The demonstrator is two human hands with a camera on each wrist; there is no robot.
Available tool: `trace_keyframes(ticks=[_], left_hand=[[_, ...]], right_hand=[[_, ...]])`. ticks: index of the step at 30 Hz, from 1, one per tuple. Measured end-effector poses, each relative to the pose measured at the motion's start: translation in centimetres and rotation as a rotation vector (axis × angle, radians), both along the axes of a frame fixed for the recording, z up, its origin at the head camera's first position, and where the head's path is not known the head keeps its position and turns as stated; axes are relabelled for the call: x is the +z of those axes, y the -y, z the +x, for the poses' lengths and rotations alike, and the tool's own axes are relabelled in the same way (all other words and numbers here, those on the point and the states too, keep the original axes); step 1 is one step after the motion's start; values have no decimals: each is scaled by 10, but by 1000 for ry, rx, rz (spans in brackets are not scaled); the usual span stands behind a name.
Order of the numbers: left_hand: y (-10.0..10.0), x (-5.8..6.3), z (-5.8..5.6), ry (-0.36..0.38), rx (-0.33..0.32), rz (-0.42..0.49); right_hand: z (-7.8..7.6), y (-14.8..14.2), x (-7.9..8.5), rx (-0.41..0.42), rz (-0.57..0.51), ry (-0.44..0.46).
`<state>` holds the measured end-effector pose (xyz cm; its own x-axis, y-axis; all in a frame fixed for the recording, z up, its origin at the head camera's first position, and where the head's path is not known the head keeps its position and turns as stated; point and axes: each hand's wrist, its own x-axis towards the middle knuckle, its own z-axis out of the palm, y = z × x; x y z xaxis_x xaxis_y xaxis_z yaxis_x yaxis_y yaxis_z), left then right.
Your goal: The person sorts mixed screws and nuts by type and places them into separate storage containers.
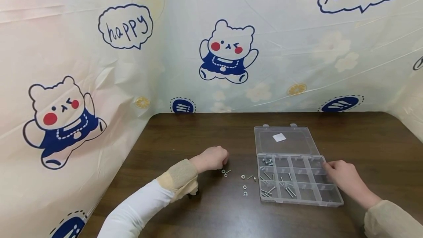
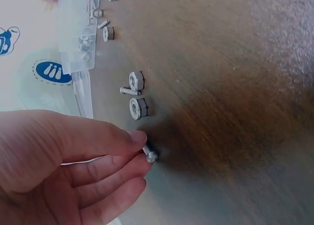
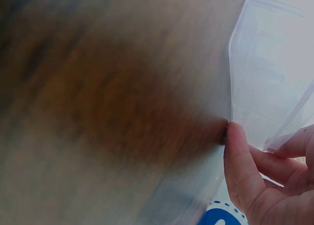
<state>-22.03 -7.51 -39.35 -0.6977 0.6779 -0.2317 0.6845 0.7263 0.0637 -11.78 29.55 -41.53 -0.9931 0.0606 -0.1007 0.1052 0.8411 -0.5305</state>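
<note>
My left hand [image 1: 213, 158] is low over the table, left of the loose hardware. In the left wrist view its thumb and fingers pinch a small metal screw [image 2: 151, 155], its rounded head showing. Beside it on the table lie two nuts, a thick nut [image 2: 138, 108] and another nut [image 2: 137, 81], with a short screw [image 2: 130, 91] between them. A clear plastic compartment box [image 1: 308, 186] lies with its lid folded back. My right hand [image 1: 345, 177] grips the box's right edge, thumb outside the wall and fingers at the rim.
Several screws and bolts [image 1: 290, 192] lie in the box's left compartments. Between the left hand and the box are more loose pieces, including a nut [image 1: 245, 194] and a small screw [image 1: 249, 177]. The clear lid [image 1: 285, 146] bears a white label. A printed curtain [image 1: 277, 65] hangs behind the table.
</note>
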Motion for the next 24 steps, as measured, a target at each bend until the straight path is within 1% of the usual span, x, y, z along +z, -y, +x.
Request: trace_keyframes(ticks=[5, 8, 12, 16, 20, 24], left_hand=[[-1, -2, 1, 11, 4, -3], [-1, -5, 0, 8, -9, 4], [-2, -8, -1, -12, -44, 50], [-4, -4, -2, -16, -66, 112], [-8, 2, -1, -3, -76, 146], [-11, 8, -1, -20, -106, 178]], right_hand=[[0, 0, 0, 2, 1, 1], [1, 0, -1, 4, 0, 0], [1, 0, -2, 8, -3, -6], [1, -1, -2, 11, 0, -15], [1, -1, -3, 12, 7, -24], [1, 0, -2, 11, 13, -46]])
